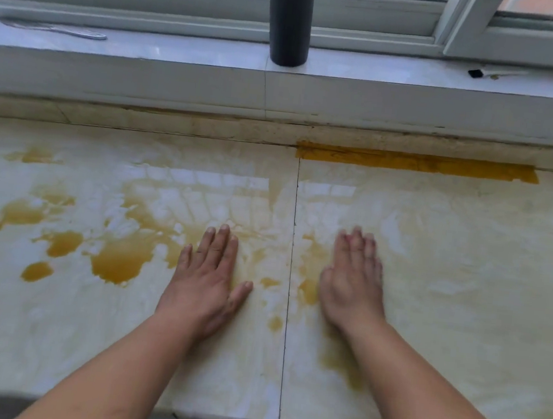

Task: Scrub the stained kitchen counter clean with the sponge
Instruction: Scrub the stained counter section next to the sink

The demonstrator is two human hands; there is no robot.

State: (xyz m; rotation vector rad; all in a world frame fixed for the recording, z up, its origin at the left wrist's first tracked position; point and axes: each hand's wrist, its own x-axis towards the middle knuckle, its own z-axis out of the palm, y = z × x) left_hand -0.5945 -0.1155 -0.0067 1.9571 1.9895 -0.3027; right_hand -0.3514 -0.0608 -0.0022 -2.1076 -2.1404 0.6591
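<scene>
Left hand [208,279] and right hand [352,282] lay flat, fingers spread, empty, on the yellow-stained pale stone counter [447,295].

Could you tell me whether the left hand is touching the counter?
Touching: the head view shows the left hand pressed flat, palm down, on the counter.

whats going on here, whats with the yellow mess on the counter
A person has both bare hands over a pale stone counter with yellow-brown stains: the left hand lies flat, fingers spread, and the right hand is open and blurred. Neither holds anything, and no sponge is in view. The largest stain sits left of the left hand, with smaller ones further left. A dark cylinder stands on the window ledge behind.
</scene>
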